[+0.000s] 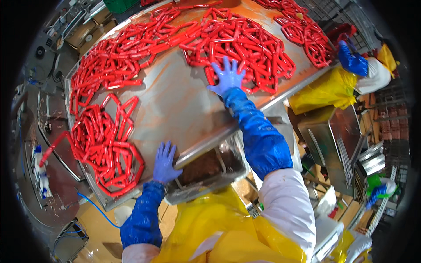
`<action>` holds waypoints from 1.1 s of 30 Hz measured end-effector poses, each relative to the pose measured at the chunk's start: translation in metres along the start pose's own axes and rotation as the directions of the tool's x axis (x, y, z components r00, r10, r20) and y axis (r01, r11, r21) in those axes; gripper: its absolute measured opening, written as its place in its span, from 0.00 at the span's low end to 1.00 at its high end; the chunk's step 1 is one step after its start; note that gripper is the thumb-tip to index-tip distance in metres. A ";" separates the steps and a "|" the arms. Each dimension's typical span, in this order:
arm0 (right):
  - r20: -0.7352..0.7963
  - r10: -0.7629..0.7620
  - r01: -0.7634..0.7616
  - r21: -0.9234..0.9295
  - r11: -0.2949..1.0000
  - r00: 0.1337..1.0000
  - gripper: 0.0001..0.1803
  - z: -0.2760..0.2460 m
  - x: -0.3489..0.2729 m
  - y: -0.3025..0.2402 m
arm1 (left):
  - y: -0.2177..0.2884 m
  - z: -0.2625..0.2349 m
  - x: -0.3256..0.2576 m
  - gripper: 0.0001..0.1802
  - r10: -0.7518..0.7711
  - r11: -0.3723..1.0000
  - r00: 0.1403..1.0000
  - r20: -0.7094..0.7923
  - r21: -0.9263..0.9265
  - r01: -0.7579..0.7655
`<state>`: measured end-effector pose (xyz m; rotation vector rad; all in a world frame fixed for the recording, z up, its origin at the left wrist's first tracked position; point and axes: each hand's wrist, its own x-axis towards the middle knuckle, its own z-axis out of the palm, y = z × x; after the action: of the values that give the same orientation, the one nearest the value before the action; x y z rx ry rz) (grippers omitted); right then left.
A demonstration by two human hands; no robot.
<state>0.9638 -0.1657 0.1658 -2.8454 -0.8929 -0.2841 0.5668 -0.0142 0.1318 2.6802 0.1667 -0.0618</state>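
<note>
Resting at the table's near edge, left hand: blue-gloved, fingers spread open, flat on the steel, holding nothing.
Metal tray: under that rim at 6 o'clock, filled with brown mince.
Near sausage pile: red linked chain heaped at 9 o'clock, just beside the left hand.
Steel table: bare, wet middle.
Right hand: open, fingers splayed, pressing on the far sausage heap at 12 o'clock.
Co-worker's gloved hand: at 2 o'clock, by the table's far edge.
</note>
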 end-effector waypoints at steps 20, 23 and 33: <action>-0.308 0.095 -0.021 0.233 0.972 0.947 0.31 -0.011 0.204 0.077 | -0.002 -0.006 0.027 0.55 -0.070 0.997 0.995 0.065 0.036 0.068; -0.520 -0.208 0.533 0.617 0.579 0.828 0.15 -0.038 0.058 -0.052 | -0.004 0.001 0.002 0.55 -0.084 0.996 0.996 0.036 -0.005 0.084; 0.119 -0.750 0.589 0.544 0.598 0.651 0.30 -0.022 -0.265 -0.145 | -0.030 0.026 -0.041 0.56 0.078 0.995 0.985 -0.155 0.080 -0.067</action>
<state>0.6637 -0.1973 0.1401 -2.0023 -1.8353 0.3380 0.5219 -0.0035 0.0981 2.7622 0.1180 0.1715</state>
